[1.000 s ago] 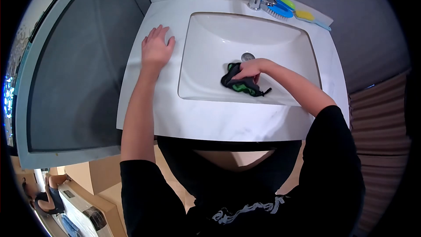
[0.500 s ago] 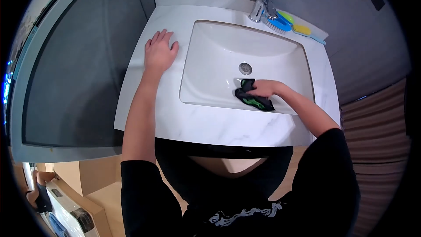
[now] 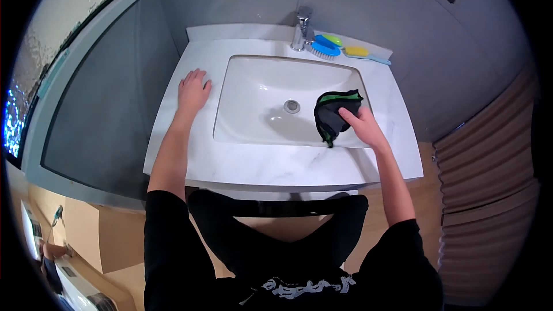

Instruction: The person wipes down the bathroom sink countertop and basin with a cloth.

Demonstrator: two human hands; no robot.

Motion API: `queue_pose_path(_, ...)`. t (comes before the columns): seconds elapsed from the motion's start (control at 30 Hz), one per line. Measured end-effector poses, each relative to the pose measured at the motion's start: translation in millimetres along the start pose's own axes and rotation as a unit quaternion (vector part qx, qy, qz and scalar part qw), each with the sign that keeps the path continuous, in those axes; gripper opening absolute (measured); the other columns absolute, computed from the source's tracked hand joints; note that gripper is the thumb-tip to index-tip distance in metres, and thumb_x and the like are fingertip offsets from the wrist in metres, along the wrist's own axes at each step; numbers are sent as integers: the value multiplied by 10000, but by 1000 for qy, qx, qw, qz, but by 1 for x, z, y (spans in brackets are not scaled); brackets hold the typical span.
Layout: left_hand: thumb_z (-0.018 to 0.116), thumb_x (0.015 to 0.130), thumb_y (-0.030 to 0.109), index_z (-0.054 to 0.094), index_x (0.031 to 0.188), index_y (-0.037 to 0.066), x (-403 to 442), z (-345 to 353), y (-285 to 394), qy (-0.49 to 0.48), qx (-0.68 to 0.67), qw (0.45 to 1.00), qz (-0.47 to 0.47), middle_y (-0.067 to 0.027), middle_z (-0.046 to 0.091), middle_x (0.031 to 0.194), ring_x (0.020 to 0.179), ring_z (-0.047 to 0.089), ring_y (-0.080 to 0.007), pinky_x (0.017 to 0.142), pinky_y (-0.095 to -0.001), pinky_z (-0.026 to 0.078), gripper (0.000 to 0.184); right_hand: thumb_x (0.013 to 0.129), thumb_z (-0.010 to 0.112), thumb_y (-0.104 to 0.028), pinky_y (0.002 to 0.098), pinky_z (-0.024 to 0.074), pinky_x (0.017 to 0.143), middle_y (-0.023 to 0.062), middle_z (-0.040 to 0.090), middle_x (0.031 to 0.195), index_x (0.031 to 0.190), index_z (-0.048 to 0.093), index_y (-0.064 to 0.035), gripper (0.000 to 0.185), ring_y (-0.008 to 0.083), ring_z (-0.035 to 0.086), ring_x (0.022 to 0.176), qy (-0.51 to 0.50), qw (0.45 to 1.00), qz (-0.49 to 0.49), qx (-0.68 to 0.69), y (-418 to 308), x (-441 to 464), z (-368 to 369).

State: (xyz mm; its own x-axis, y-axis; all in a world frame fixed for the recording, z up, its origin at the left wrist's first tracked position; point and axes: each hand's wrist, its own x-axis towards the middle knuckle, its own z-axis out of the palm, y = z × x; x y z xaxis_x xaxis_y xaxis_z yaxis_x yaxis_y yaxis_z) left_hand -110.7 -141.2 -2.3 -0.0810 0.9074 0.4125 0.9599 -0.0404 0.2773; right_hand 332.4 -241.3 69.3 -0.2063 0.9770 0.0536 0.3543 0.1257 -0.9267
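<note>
My right hand [image 3: 363,125] grips a dark grey cloth [image 3: 334,116] with green parts, thumb on top. The cloth is folded over and held up above the right side of the white sink basin [image 3: 253,121]. Flat on the white marbled countertop [image 3: 253,167], left of the basin, rests my left hand [image 3: 193,91] with its fingers stretched out and nothing in it. A round metal drain [image 3: 292,106] lies in the middle of the basin, left of the cloth.
Behind the basin stands a chrome faucet [image 3: 300,30]. Right of it lie a blue brush [image 3: 325,46], a green item [image 3: 332,40] and a yellow-headed brush [image 3: 357,51]. A grey panel [image 3: 103,92] borders the counter's left; a brown pleated curtain [image 3: 489,184] hangs at right.
My right hand has lifted the cloth from the basin's front wall and moved it right, turning it. My left hand stays on the countertop. The camera view has shifted.
</note>
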Motion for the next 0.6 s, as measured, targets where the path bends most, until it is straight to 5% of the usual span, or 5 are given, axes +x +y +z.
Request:
queue_pose_path(0.1, 610, 881, 212, 567, 1266, 77, -5, -11, 29, -22, -4, 999, -48, -108, 559, 1325, 1260, 493, -275, 1061, -454, 366, 410, 917, 646, -150, 282, 490, 778, 51, 686, 929, 1067, 657, 47, 247, 97, 602, 855, 49, 996, -54, 59, 2, -20, 5)
queue_pose_path(0.17, 657, 860, 198, 563, 1257, 60, -20, -15, 76, 29, -213, 975, 59, -109, 585, 1276, 1178, 556, -285, 992, -425, 436, 431, 917, 645, -136, 283, 485, 819, 44, 681, 963, 1087, 652, 33, 240, 107, 605, 889, 62, 989, -101, 90, 4, -31, 18)
queue_pose_path(0.37, 692, 852, 191, 484, 1340, 37, -92, -53, 218, -204, -442, 854, 185, -152, 565, 1280, 1194, 544, -260, 1020, -358, 418, 552, 840, 503, 45, 311, 474, 915, 62, 612, 1151, 1203, 559, -24, 373, 143, 574, 1065, 33, 914, -57, 400, 23, -54, 41)
queue_pose_path(0.5, 717, 834, 205, 419, 1389, 50, -114, -51, 239, -255, -455, 834, 176, -143, 548, 1296, 1192, 538, -253, 1016, -363, 419, 648, 904, 536, -283, 381, 440, 1009, 89, 557, 1273, 1303, 495, -41, 469, 211, 560, 1152, -63, 889, -46, 452, 49, -65, 23)
queue_pose_path(0.6, 659, 900, 218, 402, 1404, 14, -114, -45, 243, -383, -572, 725, 36, -110, 532, 1303, 1177, 532, -192, 1011, -333, 417, 601, 838, 564, -562, 439, 405, 1054, 119, 506, 1376, 1372, 465, -59, 740, 270, 504, 1243, -88, 766, -57, 634, 48, -79, 16)
